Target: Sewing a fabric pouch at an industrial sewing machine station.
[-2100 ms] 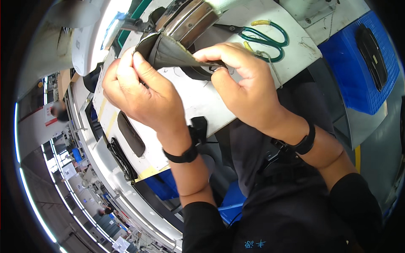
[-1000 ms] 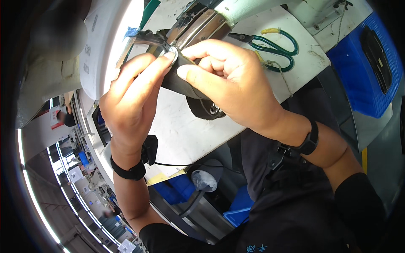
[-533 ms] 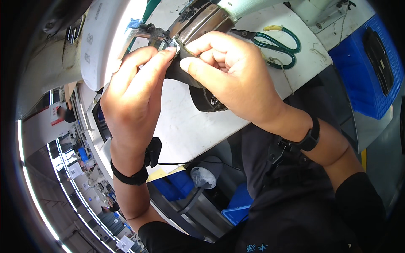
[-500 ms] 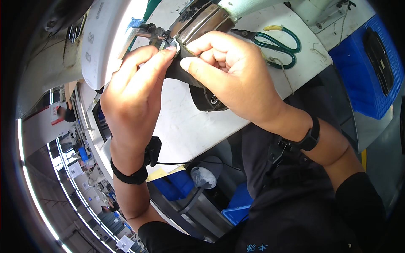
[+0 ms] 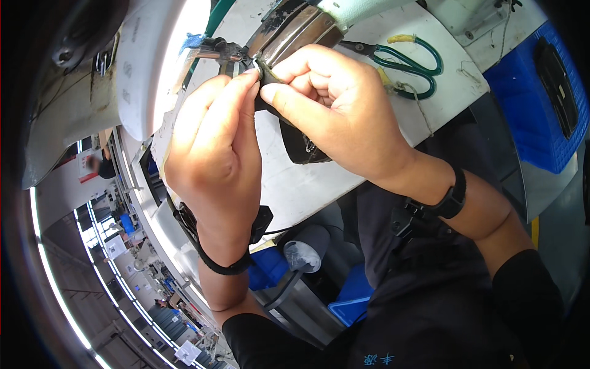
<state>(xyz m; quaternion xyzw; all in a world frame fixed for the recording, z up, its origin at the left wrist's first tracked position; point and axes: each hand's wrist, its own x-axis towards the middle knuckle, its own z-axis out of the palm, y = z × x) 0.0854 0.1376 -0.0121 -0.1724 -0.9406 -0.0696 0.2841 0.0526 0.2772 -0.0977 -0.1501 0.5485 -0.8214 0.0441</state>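
Note:
A dark cloth piece (image 5: 297,145) with a raw-looking, olive-tinged edge hangs between my hands, over the white tabletop. My left hand (image 5: 215,138) pinches the edge of the cloth with thumb and fingers, close to the presser foot (image 5: 232,51) of a sewing machine (image 5: 146,67). From the right, my right hand (image 5: 353,114) grips the same cloth between thumb and curled fingers. Beyond my fingertips lies the machine's brown, curved metal bed (image 5: 298,35). My right hand covers part of the cloth, so its full shape is hidden.
Green-handled scissors (image 5: 410,69) with yellow wrapping lie right of the machine bed, loose thread beside them. A blue crate (image 5: 533,117) with a dark item on it stands at the far right. Below the table are a bin (image 5: 305,252) and blue containers (image 5: 351,295).
My left hand and forearm have swung to the right, the wrist turning, while its fingertips stay at the cloth edge. My right hand has barely moved and keeps its grip.

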